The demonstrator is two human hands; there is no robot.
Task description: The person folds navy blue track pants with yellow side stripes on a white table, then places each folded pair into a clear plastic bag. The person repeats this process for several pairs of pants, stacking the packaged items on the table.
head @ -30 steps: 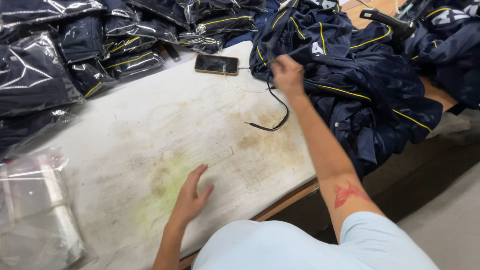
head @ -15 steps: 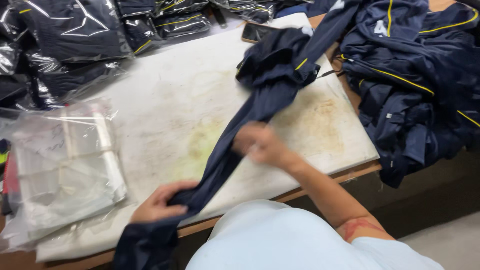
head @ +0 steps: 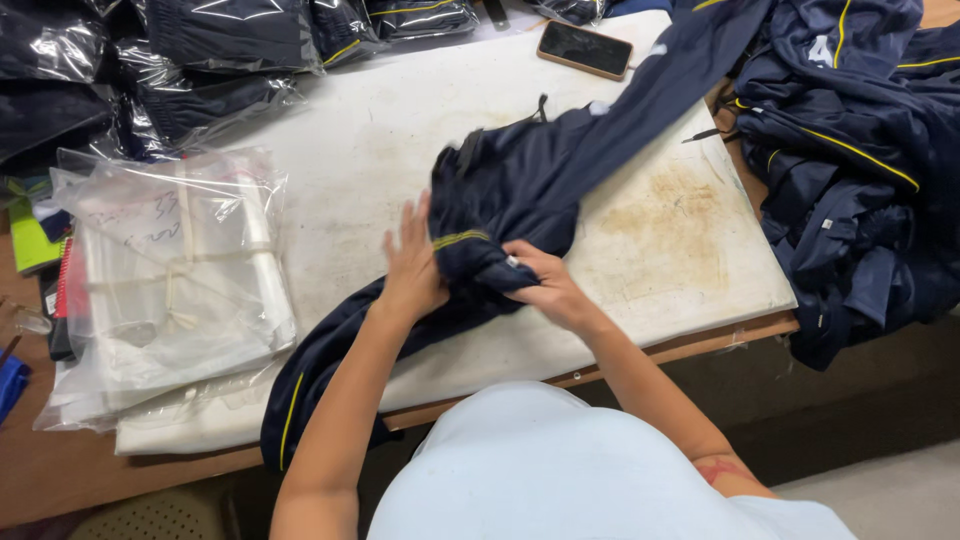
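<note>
A navy garment with thin yellow piping lies bunched across the white worn board on the table. One end trails over the near edge, the other runs up to the far right. My left hand lies flat on the garment, fingers spread. My right hand grips a bunched fold of the same garment just to the right of the left hand.
A stack of clear plastic bags sits at the left of the board. Bagged navy garments line the far left. A pile of loose navy garments lies at the right. A phone rests at the far edge.
The garment has been pulled from the right pile onto the board. Both hands have come together on it near the middle; earlier the right reached far and the left rested on the board.
</note>
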